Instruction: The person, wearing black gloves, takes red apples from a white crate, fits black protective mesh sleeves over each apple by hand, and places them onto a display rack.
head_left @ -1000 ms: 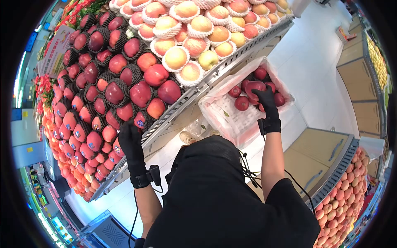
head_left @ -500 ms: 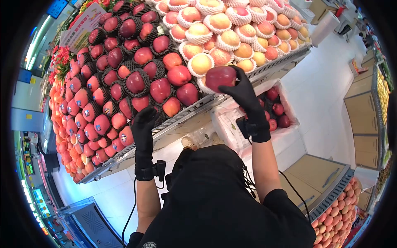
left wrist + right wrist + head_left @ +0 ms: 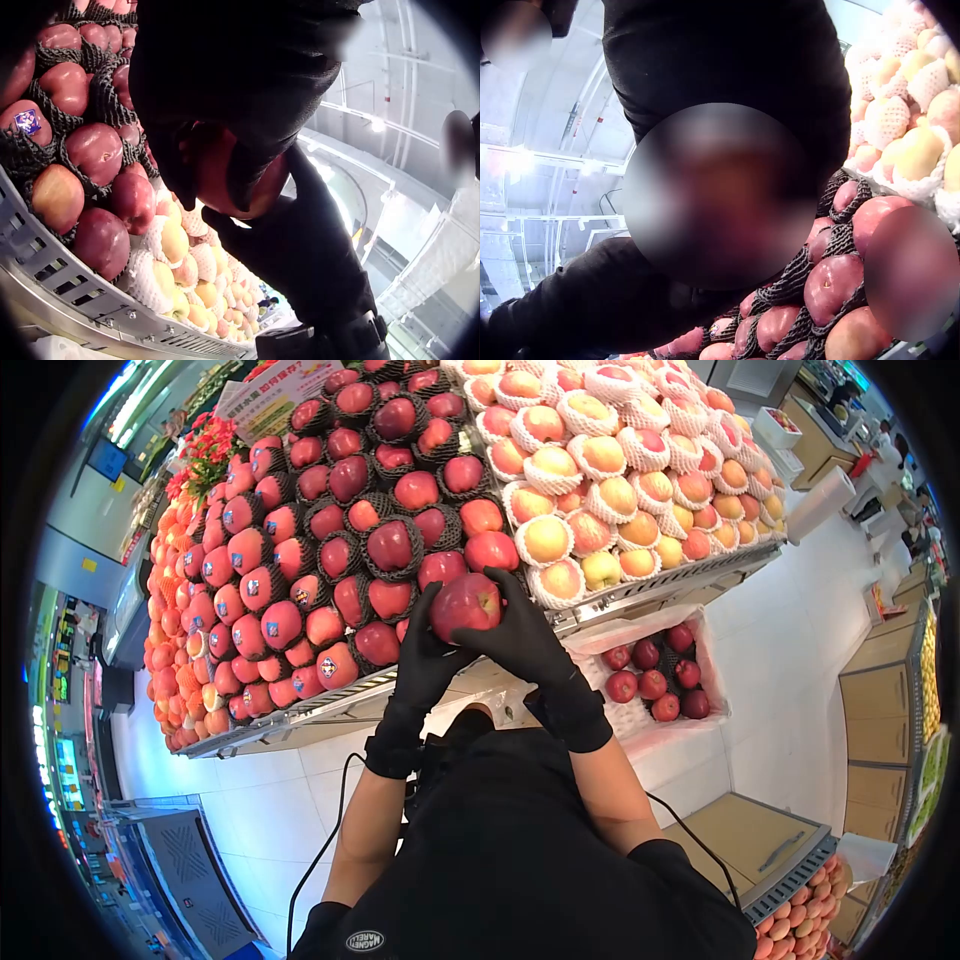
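A large red apple (image 3: 466,608) is between two black-gloved hands in front of the display's edge. The right hand (image 3: 525,635) curls round its right side and underside, while the left hand (image 3: 430,655) grips it from the left. In the left wrist view the same apple (image 3: 225,176) shows between the dark fingers of the left hand (image 3: 225,75) and the right hand (image 3: 300,240). The right wrist view is largely blurred at its middle, with the right hand (image 3: 727,67) dark above. Just beyond the hands lie red apples (image 3: 388,546), several in black foam nets.
Pale fruit in white nets (image 3: 602,455) fills the display's right side. A slatted metal rail (image 3: 660,582) runs along its front. Below right stands a plastic-lined crate (image 3: 715,660) holding several red apples (image 3: 652,684). Another fruit stand (image 3: 760,840) is at the lower right.
The right hand has lifted the apple out of the crate and brought it left over to the display. The left hand has moved right and now grips it too. The head view has shifted.
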`<state>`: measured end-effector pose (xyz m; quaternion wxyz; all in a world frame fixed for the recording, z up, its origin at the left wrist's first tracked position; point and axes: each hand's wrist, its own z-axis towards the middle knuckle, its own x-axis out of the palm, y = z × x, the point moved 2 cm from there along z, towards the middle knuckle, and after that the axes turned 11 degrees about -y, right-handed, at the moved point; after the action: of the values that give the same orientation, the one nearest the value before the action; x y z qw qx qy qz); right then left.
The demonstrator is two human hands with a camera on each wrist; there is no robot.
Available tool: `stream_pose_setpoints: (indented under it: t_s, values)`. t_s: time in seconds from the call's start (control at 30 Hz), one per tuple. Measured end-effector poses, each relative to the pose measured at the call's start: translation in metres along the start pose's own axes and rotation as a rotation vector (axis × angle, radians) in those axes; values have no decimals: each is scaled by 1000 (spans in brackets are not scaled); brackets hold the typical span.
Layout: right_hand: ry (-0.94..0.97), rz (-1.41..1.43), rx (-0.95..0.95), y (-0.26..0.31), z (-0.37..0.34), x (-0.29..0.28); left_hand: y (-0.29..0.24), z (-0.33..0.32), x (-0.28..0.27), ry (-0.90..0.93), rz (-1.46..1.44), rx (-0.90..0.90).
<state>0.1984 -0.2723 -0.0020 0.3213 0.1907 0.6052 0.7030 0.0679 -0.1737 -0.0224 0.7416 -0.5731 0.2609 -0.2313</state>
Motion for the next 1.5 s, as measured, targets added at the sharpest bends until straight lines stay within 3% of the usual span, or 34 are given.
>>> stream_pose_setpoints:
  t_s: [0.03, 0.07, 0.2, 0.33, 0.43, 0.63, 0.73, 0.83, 0.93, 1.13, 1.5]
  values:
    - [8, 22, -36, 3, -1, 2, 0, 2, -3, -22, 124, 76]
    - [16, 44, -72, 5, 0, 3, 0, 3, -7, -36, 89, 44]
    - [202, 34, 131, -2, 5, -3, -5, 1, -16, -70, -116, -117]
    - [211, 134, 74, 5, 7, 4, -7, -2, -18, -95, -174, -176]
    - [235, 221, 101, 12, 4, 8, 3, 1, -25, -118, 87, -39]
    - [270, 258, -34, 6, 4, 19, -5, -2, -28, -170, 139, 40]
    - [265, 195, -53, 3, 6, 23, -7, -1, -32, -174, 140, 33]
    - [274, 176, 79, 5, 9, 27, -4, 1, -38, -162, 128, -30]
    - [283, 192, 171, 2, 13, 33, -4, 4, -44, -109, 10, -99]
    - [257, 229, 142, -5, 28, 52, 5, 17, -66, -106, -192, -176]
    - [265, 167, 33, 36, 52, 109, 0, 45, -114, -182, -92, 105]
